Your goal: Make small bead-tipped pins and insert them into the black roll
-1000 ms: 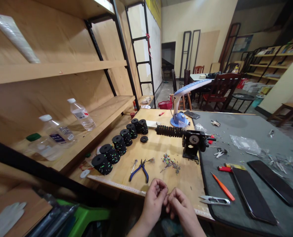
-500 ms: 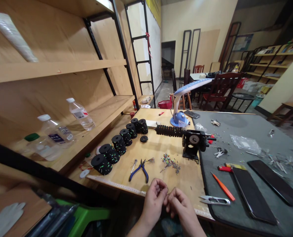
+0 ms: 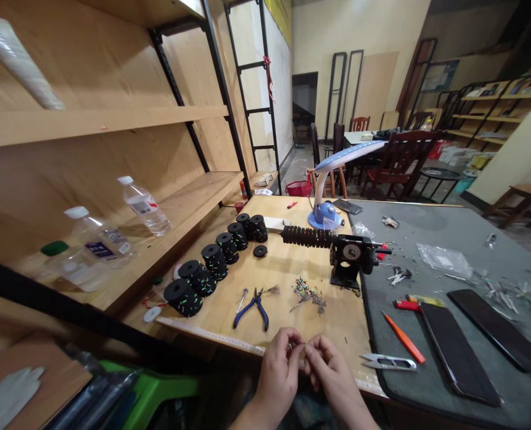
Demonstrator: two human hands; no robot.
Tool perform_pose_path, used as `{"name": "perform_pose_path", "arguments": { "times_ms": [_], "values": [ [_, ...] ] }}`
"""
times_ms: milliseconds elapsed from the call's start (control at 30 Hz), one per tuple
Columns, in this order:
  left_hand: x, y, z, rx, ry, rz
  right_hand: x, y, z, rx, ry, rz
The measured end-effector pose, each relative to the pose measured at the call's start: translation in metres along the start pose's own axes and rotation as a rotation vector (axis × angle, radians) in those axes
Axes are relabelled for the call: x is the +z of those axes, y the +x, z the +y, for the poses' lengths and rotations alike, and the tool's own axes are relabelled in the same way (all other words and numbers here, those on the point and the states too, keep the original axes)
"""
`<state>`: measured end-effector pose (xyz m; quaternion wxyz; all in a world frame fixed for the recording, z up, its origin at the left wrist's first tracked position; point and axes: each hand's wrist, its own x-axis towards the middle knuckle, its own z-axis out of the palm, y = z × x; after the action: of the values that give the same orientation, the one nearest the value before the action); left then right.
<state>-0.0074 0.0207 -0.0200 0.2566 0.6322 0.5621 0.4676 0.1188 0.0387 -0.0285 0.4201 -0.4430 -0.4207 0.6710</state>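
Observation:
My left hand [image 3: 279, 365] and my right hand [image 3: 330, 363] meet at the front edge of the wooden tabletop [image 3: 265, 275], fingertips pinched close together. Whatever sits between the fingers is too small to make out. Beyond them lie blue-handled pliers [image 3: 254, 310], spread apart, and a small heap of coloured beads [image 3: 301, 288] with thin grey pieces [image 3: 319, 306] beside it. To the right of my right hand rests a pair of thread snips [image 3: 388, 362].
Black spools [image 3: 183, 298] with bright bits line the left side. A black winding device [image 3: 350, 257] and a blue lamp [image 3: 325, 212] stand at the back. On the grey mat [image 3: 404, 239] lie phones [image 3: 457, 355] and an orange tool [image 3: 404, 337]. Shelves [image 3: 193, 200] rise at left.
Both hands have shifted slightly, and their fingertips have come closer together. The things on the table lie as before; the view has moved a little.

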Motion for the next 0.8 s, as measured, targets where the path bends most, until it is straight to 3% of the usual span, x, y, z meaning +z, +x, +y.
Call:
{"name": "perform_pose_path", "arguments": {
  "times_ms": [200, 333, 433, 567, 633, 800],
  "values": [
    [-0.003, -0.001, -0.003, 0.271, 0.257, 0.001, -0.002, 0.002, -0.002, -0.031, -0.06, -0.007],
    [-0.001, -0.005, -0.009, 0.336, 0.284, 0.022, -0.002, 0.002, -0.002, -0.076, -0.146, 0.006],
    [0.0, -0.006, -0.011, 0.211, 0.159, 0.046, -0.003, 0.003, -0.001, -0.102, -0.216, 0.02],
    [-0.001, 0.001, -0.004, -0.151, -0.198, -0.001, -0.005, 0.003, -0.001, -0.091, -0.221, 0.019],
    [-0.003, 0.006, 0.0, -0.263, -0.353, -0.065, -0.005, 0.003, -0.001, -0.093, -0.246, -0.003],
    [-0.008, 0.015, 0.002, -0.288, -0.496, -0.1, -0.004, 0.002, -0.003, -0.187, -0.459, -0.071]
  ]
}}
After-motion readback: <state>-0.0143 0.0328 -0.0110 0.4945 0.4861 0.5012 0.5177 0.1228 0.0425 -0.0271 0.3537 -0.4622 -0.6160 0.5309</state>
